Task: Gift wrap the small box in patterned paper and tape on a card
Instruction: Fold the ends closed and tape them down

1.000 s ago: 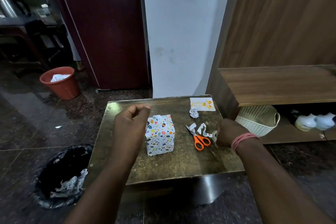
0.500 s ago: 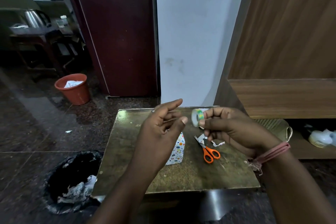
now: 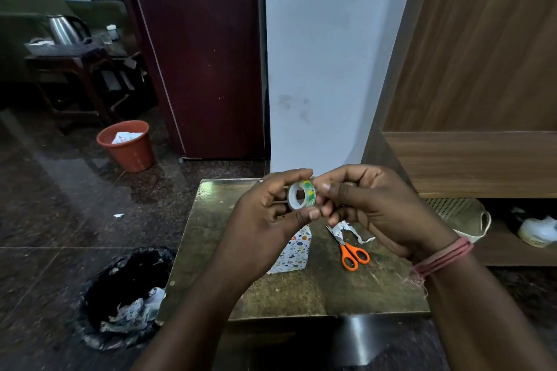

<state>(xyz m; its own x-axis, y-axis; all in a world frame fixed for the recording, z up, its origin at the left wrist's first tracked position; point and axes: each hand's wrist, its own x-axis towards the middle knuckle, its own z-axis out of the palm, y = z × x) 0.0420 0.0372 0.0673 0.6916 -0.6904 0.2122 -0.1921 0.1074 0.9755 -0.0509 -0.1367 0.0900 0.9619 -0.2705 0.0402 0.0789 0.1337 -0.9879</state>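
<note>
Head view: both hands raised over counter (image 3: 211, 250), left hand (image 3: 265, 214) and right hand (image 3: 367, 205) pinching tape roll (image 3: 302, 195). Wrapped box (image 3: 294, 253) on counter below, partly hidden. Scissors (image 3: 352, 253) right. Judgement: find tape end, peel short strip, keep it untwisted.

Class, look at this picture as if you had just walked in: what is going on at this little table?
A person is holding a small roll of tape up over the table, the left hand and right hand both gripping it, apparently looking for the tape's end. The box, already wrapped in patterned paper, stands below beside orange scissors and paper scraps. No card is visible.
</note>
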